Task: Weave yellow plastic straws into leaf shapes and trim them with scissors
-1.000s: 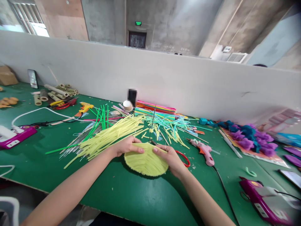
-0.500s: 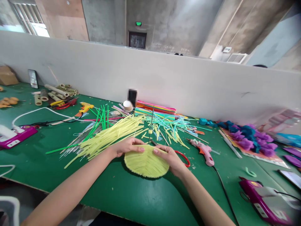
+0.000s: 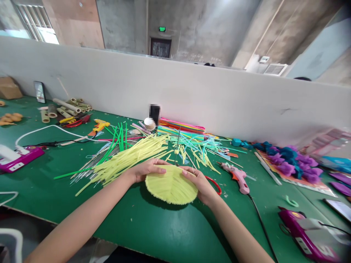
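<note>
Between my two hands is a rounded yellow-green leaf (image 3: 171,188) made of fuzzy pipe cleaners, with a slanting rib pattern and a trimmed edge. My left hand (image 3: 146,170) pinches its upper left edge, thumb on top and fingers underneath. On the upper right edge my right hand (image 3: 197,181) grips it the same way. A thin dark stem (image 3: 178,138) points away from the leaf's far edge, with a small yellow knot (image 3: 176,151) by it. Red-handled scissors (image 3: 215,184) lie beside my right hand, partly hidden by it.
Loose yellow pipe cleaners (image 3: 131,157) lie beyond my left hand, with green ones (image 3: 120,137) behind. A pink glue gun (image 3: 238,177) rests on the right, its cord running forward. Purple power strips (image 3: 23,160) sit at both sides. A white partition (image 3: 115,87) borders the table.
The leaf has tilted and risen slightly at its far edge, and my right thumb has shifted a little along it. Both hands keep their hold.
</note>
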Motion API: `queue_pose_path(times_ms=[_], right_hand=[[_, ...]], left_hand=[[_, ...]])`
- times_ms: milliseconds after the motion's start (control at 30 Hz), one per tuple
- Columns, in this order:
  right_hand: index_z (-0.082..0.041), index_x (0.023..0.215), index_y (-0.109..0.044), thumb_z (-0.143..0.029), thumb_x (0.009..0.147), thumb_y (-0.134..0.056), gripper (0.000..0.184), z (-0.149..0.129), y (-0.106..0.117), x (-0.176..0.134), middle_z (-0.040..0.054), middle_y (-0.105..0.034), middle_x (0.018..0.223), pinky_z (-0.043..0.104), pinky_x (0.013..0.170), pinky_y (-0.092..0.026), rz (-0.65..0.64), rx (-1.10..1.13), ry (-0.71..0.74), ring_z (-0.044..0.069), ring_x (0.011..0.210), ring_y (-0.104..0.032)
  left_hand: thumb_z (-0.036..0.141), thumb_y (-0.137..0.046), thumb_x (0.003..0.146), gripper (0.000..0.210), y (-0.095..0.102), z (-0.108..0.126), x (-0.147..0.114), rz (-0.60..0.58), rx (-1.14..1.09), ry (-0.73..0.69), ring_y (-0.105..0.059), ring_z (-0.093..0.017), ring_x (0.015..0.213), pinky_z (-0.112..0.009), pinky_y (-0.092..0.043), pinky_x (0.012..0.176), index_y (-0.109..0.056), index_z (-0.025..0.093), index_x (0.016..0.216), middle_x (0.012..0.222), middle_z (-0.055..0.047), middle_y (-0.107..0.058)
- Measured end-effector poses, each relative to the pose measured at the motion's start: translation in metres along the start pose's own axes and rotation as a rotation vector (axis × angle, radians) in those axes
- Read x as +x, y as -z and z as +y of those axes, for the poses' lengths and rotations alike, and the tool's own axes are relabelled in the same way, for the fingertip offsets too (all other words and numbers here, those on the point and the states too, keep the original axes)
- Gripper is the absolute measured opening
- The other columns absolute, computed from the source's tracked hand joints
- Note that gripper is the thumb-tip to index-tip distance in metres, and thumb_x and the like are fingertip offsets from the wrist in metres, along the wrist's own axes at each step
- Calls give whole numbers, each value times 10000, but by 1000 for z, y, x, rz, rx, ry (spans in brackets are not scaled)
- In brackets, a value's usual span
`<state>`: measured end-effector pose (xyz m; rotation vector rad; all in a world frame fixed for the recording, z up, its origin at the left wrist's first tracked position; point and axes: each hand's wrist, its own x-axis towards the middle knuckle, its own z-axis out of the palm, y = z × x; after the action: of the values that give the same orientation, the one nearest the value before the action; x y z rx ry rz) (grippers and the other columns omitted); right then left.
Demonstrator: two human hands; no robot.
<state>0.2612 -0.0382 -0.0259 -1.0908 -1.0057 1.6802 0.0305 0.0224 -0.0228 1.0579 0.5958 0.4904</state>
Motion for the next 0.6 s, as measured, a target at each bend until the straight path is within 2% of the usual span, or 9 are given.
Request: queue_pose_path(times_ms=[100,200,433,600], right_hand=[[-200,1055,-666,-371,698,-781,412,-3,2,0,67,-729,986,319,762,-510,-25,64,11,216,843,-690],[-202,1099,-655,-333,691,-789,449,-3,4,-1,78,-721,1036,335,808,-510,-78,112,10,225,891,-688],[-197,1069,-670,-358,651,-807,468,5,1,-4,93,-719,1052,382,856,-506,-124,149,7,256,949,-679],[-197,1105,-660,-372,686,-773,468,2,3,-5,98,-709,1087,391,870,-506,-133,129,16,273,989,-666]], left_hand=[[238,-811,616,585,3,2,-2,-63,-69,-42,-680,-242,900,-308,-518,786,-647,150,1170,1095,-145,-695],[209,-793,629,582,1,4,-6,-79,-97,-73,-679,-256,919,-321,-514,802,-639,145,1186,1115,-152,-688],[181,-795,605,554,-4,3,-10,-104,-122,-88,-669,-270,967,-324,-508,835,-670,145,1144,1082,-133,-704],[203,-799,617,578,-2,3,-10,-133,-130,-94,-666,-268,969,-331,-511,842,-649,136,1171,1105,-139,-694]])
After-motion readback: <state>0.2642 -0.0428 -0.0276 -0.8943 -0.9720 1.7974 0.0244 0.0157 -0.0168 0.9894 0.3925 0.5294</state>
